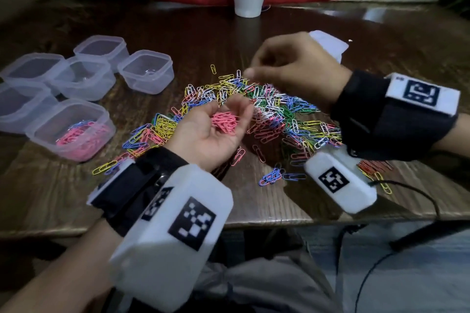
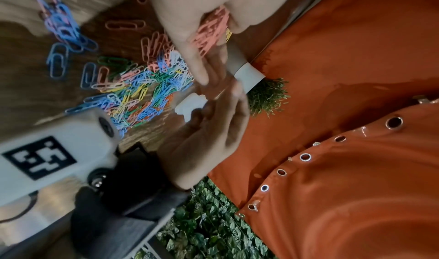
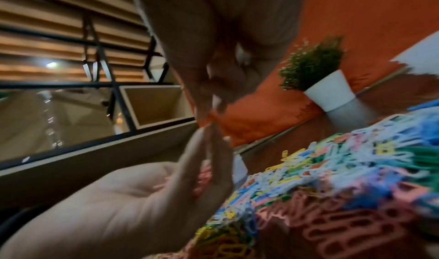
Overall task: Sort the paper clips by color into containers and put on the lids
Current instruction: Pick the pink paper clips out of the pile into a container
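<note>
Gathering pink clips (image 1: pixel 225 122) in my cupped left hand (image 1: pixel 212 132); my right hand (image 1: pixel 292 71) hovers curled, its pinch unclear. Next: tip them into the pink box (image 1: pixel 73 129).

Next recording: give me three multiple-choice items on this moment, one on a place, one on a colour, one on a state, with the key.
1. Where does the container that holds clips stand?
A. behind the pile
B. nearest the table's front edge, left of the pile
C. right of the pile

2. What colour are the clips in the left hand?
A. green
B. yellow
C. pink

3. How do the containers stand?
A. all without lids
B. all lidded
C. stacked

Key: B, since the pink-filled tub is the front one on the left; C, since a pink bunch lies in the cupped palm; A, since every tub is open-topped.
</note>
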Demonstrator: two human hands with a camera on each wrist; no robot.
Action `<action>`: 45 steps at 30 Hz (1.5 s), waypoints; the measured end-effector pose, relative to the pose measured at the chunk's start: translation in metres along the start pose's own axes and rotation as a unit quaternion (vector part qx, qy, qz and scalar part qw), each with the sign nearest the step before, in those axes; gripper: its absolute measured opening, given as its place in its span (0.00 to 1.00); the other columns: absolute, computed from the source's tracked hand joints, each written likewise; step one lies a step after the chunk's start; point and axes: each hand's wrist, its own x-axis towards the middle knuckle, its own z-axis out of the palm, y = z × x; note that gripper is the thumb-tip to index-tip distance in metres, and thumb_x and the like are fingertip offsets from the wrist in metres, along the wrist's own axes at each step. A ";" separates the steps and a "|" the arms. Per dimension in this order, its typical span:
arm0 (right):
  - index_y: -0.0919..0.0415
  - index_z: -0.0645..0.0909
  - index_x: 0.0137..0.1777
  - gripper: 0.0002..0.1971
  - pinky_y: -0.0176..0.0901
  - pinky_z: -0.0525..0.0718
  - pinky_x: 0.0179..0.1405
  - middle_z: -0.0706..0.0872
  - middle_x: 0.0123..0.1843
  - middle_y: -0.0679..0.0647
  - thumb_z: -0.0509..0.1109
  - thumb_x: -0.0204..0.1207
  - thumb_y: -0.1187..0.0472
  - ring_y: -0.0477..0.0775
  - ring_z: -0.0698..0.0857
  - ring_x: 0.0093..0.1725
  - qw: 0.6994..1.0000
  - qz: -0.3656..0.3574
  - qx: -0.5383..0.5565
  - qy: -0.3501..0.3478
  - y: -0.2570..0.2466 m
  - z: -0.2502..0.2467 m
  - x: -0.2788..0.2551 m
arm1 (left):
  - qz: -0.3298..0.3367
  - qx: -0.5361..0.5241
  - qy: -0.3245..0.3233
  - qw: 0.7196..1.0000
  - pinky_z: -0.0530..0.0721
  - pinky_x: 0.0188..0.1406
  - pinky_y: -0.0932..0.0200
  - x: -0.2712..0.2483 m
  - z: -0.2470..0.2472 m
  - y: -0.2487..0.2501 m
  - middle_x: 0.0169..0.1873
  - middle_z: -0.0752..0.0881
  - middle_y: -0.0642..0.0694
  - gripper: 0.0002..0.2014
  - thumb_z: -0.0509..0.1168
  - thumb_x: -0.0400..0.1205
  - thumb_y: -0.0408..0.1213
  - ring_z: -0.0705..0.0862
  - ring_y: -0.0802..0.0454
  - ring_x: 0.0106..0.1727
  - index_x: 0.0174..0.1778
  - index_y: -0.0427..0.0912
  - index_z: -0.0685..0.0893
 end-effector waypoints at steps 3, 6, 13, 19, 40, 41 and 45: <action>0.58 0.85 0.49 0.09 0.36 0.73 0.39 0.82 0.43 0.49 0.74 0.72 0.55 0.42 0.79 0.39 0.967 -0.029 -0.219 -0.128 0.016 0.000 -0.012 | -0.017 0.048 0.019 0.998 0.69 0.06 0.71 0.000 -0.006 0.012 0.16 0.69 0.49 0.19 0.55 0.81 0.30 0.69 0.56 0.12 0.21 0.35 0.70; 0.53 0.82 0.62 0.18 0.46 0.80 0.51 0.83 0.56 0.52 0.74 0.71 0.54 0.52 0.80 0.53 0.894 -0.034 -0.349 -0.277 0.022 0.015 -0.020 | -0.010 0.125 0.010 0.992 0.58 0.04 0.71 -0.003 -0.008 0.017 0.14 0.63 0.52 0.16 0.55 0.75 0.29 0.63 0.58 0.11 0.19 0.41 0.66; 0.58 0.84 0.52 0.08 0.43 0.79 0.49 0.82 0.43 0.51 0.72 0.73 0.60 0.53 0.80 0.48 0.916 -0.009 -0.312 -0.251 0.025 0.023 -0.007 | -0.011 0.078 0.009 0.997 0.63 0.05 0.70 -0.006 -0.011 0.013 0.15 0.67 0.50 0.23 0.54 0.84 0.33 0.67 0.56 0.11 0.20 0.38 0.69; 0.58 0.75 0.50 0.03 0.42 0.68 0.39 0.73 0.42 0.52 0.61 0.79 0.64 0.56 0.76 0.47 0.883 -0.014 -0.392 -0.256 0.016 0.027 -0.016 | 0.034 -0.062 0.028 0.997 0.84 0.18 0.59 -0.001 -0.018 0.013 0.25 0.78 0.42 0.16 0.54 0.87 0.38 0.79 0.53 0.27 0.39 0.29 0.76; 0.56 0.88 0.49 0.08 0.28 0.69 0.38 0.76 0.35 0.46 0.72 0.73 0.55 0.44 0.76 0.37 0.993 -0.112 -0.038 0.013 -0.048 0.053 0.015 | 0.101 -0.059 0.011 0.993 0.80 0.18 0.65 -0.018 -0.022 0.031 0.21 0.77 0.44 0.14 0.55 0.81 0.30 0.77 0.52 0.20 0.29 0.33 0.74; 0.57 0.87 0.48 0.07 0.30 0.69 0.37 0.75 0.34 0.44 0.72 0.74 0.56 0.40 0.73 0.34 0.993 -0.116 -0.002 0.020 -0.053 0.055 0.018 | 0.106 -0.043 0.000 0.993 0.73 0.10 0.70 -0.028 -0.025 0.041 0.19 0.72 0.47 0.14 0.57 0.77 0.28 0.72 0.55 0.15 0.24 0.35 0.72; 0.63 0.85 0.46 0.09 0.40 0.70 0.38 0.79 0.31 0.48 0.70 0.77 0.57 0.41 0.73 0.31 0.990 -0.110 0.071 -0.046 -0.066 0.069 0.027 | 0.150 0.220 -0.031 0.963 0.57 0.05 0.68 -0.078 -0.027 0.105 0.13 0.62 0.54 0.17 0.59 0.71 0.40 0.63 0.61 0.13 0.17 0.44 0.66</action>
